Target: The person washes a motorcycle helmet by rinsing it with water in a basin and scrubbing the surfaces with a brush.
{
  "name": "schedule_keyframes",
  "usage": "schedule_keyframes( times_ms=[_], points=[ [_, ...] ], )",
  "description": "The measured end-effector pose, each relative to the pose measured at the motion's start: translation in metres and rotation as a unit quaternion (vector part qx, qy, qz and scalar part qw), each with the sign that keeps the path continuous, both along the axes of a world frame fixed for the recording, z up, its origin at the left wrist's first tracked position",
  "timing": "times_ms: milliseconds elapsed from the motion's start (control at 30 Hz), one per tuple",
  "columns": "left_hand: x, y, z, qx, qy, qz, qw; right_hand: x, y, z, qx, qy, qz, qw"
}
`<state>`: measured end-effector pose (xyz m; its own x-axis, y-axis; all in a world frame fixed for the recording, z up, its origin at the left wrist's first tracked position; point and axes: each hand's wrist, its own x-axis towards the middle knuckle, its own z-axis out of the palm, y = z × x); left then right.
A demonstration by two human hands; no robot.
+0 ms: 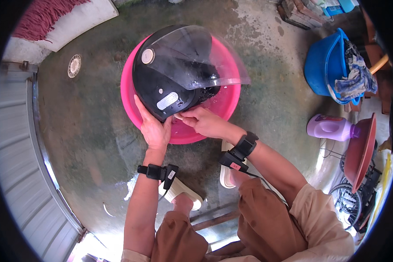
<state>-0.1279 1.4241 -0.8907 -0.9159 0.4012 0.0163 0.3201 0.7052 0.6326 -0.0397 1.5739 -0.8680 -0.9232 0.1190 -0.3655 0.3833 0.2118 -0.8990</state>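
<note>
A black helmet (170, 75) with a raised clear visor (199, 62) rests tilted in a pink plastic basin (129, 98) on the floor. Some water droplets and wet patches show on its shell. My left hand (154, 127) grips the helmet's lower edge, with the fingers along the shell and the thumb near the rim. Close beside it, my right hand (201, 121) pinches a small pale thing at the helmet's lower rim, perhaps a strap or a brush; most of it is hidden by the fingers.
A blue bucket (319, 68) with a wet cloth (357, 77) over its rim stands at the right. Below it lie a purple detergent bottle (330, 127) and a reddish basin (358, 154). A round floor drain (74, 65) is at the left, near a metal door (13, 131).
</note>
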Motion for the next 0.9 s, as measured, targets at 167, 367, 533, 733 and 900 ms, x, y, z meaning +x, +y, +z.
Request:
schedule_keyframes(
  times_ms=[167, 367, 533, 733, 900],
  points=[
    [-0.001, -0.002, -0.003, -0.054, -0.037, -0.003, 0.998, -0.004, 0.028, 0.006, 0.46, -0.096, 0.058, 0.881],
    [0.0, -0.002, -0.005, -0.069, -0.025, -0.001, 0.997, -0.003, 0.013, -0.017, 0.4, -0.124, 0.048, 0.907],
    [0.0, -0.001, -0.002, -0.092, -0.032, 0.008, 0.995, 0.004, 0.009, -0.006, 0.138, -0.093, 0.044, 0.985],
    [0.001, -0.001, -0.002, -0.109, -0.036, -0.004, 0.993, -0.012, 0.037, 0.008, 0.462, -0.14, 0.071, 0.873],
    [0.001, -0.002, -0.004, -0.111, -0.051, 0.003, 0.992, -0.01, 0.015, -0.02, 0.546, -0.09, 0.057, 0.831]
  ],
)
